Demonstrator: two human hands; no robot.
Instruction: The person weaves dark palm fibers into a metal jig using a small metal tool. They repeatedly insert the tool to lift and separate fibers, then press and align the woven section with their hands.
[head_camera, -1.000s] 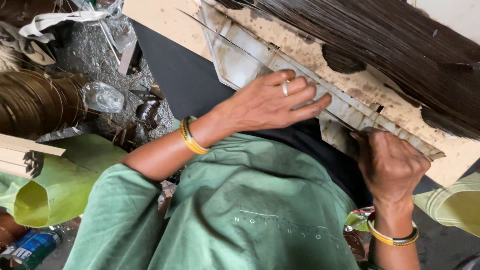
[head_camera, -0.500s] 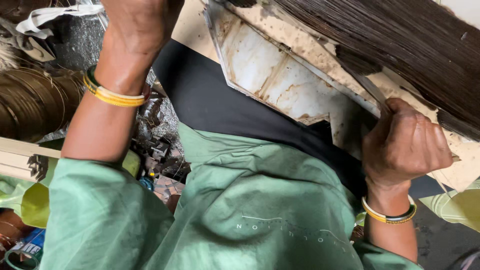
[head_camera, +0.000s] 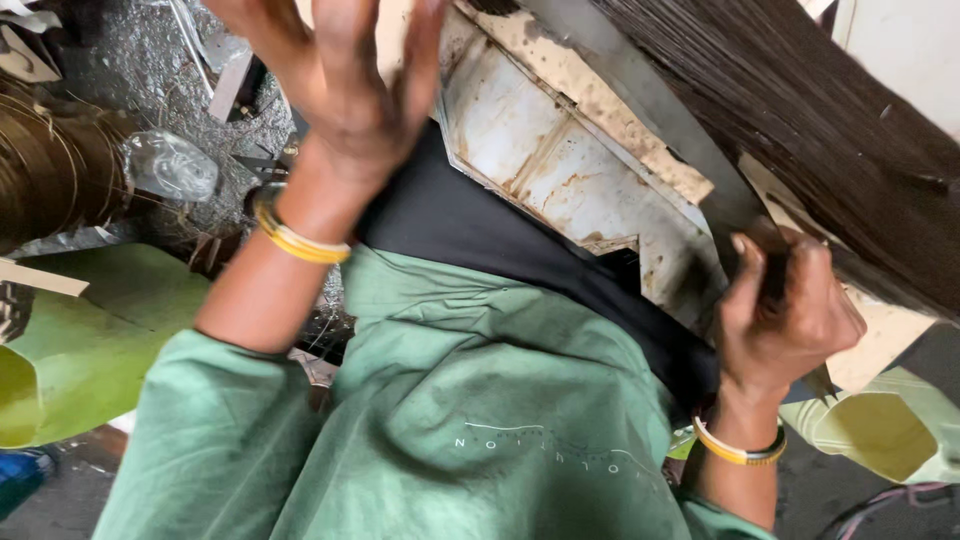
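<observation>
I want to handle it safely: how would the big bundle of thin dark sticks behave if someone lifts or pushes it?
The bundle of thin dark sticks would probably sag and flex, since each stick looks slender. Loose ones may slide out, as no tie is visible. The right hand grips only its lower edge beside the flat metal blade, so it is likely light.

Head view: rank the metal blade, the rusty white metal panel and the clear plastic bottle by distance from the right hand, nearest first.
1. Metal blade: its lower end is gripped in the right hand.
2. Rusty white metal panel: just beside that hand, toward the frame's middle.
3. Clear plastic bottle: far across the frame, beyond the raised left hand.
</observation>
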